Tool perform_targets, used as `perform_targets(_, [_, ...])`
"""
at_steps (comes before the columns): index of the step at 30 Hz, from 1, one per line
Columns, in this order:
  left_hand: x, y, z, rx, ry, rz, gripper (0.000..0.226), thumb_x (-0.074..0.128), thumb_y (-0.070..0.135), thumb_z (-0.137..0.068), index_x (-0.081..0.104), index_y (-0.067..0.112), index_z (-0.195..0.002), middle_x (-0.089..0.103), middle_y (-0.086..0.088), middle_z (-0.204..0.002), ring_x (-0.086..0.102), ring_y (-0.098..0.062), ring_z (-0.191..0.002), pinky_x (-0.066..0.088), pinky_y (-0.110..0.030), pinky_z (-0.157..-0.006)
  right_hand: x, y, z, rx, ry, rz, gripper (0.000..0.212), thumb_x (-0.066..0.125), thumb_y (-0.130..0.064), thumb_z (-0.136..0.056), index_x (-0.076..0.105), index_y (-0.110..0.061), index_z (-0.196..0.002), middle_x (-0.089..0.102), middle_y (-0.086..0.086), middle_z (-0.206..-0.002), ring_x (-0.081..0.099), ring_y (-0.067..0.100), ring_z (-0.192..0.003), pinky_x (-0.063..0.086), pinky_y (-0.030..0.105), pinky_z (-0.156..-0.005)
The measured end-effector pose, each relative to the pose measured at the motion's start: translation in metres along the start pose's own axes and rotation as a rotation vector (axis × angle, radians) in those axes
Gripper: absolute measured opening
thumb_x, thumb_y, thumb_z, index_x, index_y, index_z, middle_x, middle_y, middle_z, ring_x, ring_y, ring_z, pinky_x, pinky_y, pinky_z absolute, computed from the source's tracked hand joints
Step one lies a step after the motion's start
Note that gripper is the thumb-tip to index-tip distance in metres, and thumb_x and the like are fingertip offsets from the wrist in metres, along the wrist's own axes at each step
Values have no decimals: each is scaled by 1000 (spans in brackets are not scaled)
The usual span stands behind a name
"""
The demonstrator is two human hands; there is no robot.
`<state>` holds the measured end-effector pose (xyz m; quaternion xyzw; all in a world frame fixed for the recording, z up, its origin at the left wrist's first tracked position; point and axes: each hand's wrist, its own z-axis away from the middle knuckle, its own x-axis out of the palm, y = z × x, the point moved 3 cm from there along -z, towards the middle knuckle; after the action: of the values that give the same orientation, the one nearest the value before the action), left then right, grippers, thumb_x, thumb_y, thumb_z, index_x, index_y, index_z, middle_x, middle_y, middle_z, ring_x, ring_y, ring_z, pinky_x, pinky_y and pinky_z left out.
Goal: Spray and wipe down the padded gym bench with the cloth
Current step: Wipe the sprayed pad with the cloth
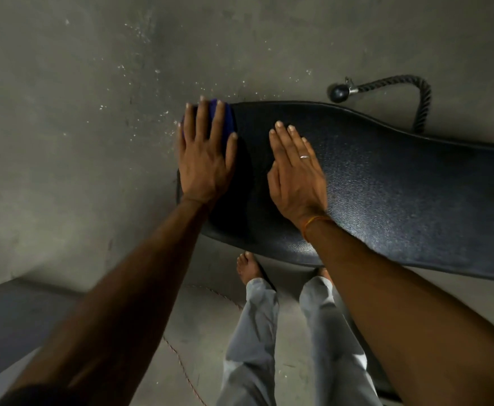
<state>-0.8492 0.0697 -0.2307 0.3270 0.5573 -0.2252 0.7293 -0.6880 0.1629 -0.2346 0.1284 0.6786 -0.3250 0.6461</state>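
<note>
The padded bench (386,186) is stretched from the centre out past the right edge, over the concrete floor (78,142); the cloth (228,118) is placed on the bench's far left end, pressed under the flat fingers of the left hand (206,159); the right hand (295,177) is laid flat on the padding just right of the left hand, apart from the cloth; a triceps rope (401,82) is left on the floor beyond the bench's far edge, to the right; the person's feet (247,266) are set at the bench's near edge, between the forearms; a thin cord (181,365) is trailed over the floor left of the legs; a flat slab (14,317) is seen at the near left, well apart from the bench.
</note>
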Motion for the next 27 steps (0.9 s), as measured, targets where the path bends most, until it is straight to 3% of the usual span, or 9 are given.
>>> perform_targets(5, [16, 21, 93, 159, -48, -79, 67, 34, 51, -106, 15, 23, -165, 6, -8, -173, 0, -29, -160, 8, -54, -129, -10, 16, 12, -84, -63, 41, 57, 29, -27, -109, 26, -12, -164, 22, 5, -173, 21, 22, -160, 23, 42, -130])
perform_targets(9, [9, 18, 47, 272, -51, -99, 67, 30, 54, -106, 13, 27, -165, 4, -5, -173, 0, -28, -160, 9, -53, -129, -16, 51, 43, -88, -73, 71, 60, 33, -34, -109, 22, -16, -165, 17, 0, -174, 15, 19, -162, 18, 42, -131])
perform_targets(13, [7, 33, -10, 15, 11, -63, 68, 24, 57, -106, 13, 25, -165, 5, -7, -173, 1, -30, -160, 8, -53, -129, -10, 52, 43, -54, -60, 38, 62, 34, -36, -109, 19, -17, -166, 14, -1, -175, 10, 17, -162, 13, 39, -132])
perform_targets(16, [16, 52, 32, -30, 45, -54, 69, 26, 56, -106, 11, 22, -165, 2, -9, -173, -2, -30, -160, 6, -54, -129, -10, 54, 45, -25, -53, 15, 62, 36, -35, -109, 20, -15, -165, 16, 2, -174, 11, 18, -162, 12, 38, -133])
perform_targets(20, [28, 67, 103, 161, -58, -89, 69, 31, 54, -106, 13, 22, -165, 3, -9, -173, -2, -28, -160, 7, -56, -128, -14, 58, 46, 53, -34, 7, 61, 34, -32, -109, 21, -13, -165, 16, 5, -174, 11, 21, -162, 10, 39, -133])
perform_targets(23, [20, 55, 53, 391, -76, -128, 68, 29, 54, -105, 12, 25, -165, 3, -5, -173, -1, -27, -160, 10, -56, -127, -11, 60, 45, 163, 9, 24, 63, 33, -32, -108, 19, -11, -165, 14, 7, -175, 10, 22, -162, 8, 40, -133])
perform_targets(25, [15, 52, 11, 312, -35, -127, 67, 26, 55, -106, 10, 27, -165, 3, -4, -173, -1, -26, -160, 10, -54, -128, -10, 62, 45, 183, 20, 32, 63, 32, -32, -108, 19, -11, -165, 14, 7, -175, 10, 23, -162, 9, 41, -133])
perform_targets(27, [18, 59, -7, 92, 11, -106, 67, 24, 55, -106, 11, 26, -165, 5, -6, -173, 1, -27, -160, 8, -53, -129, -9, 64, 45, 178, 10, 20, 62, 31, -32, -108, 20, -11, -165, 14, 6, -175, 10, 22, -162, 10, 40, -133])
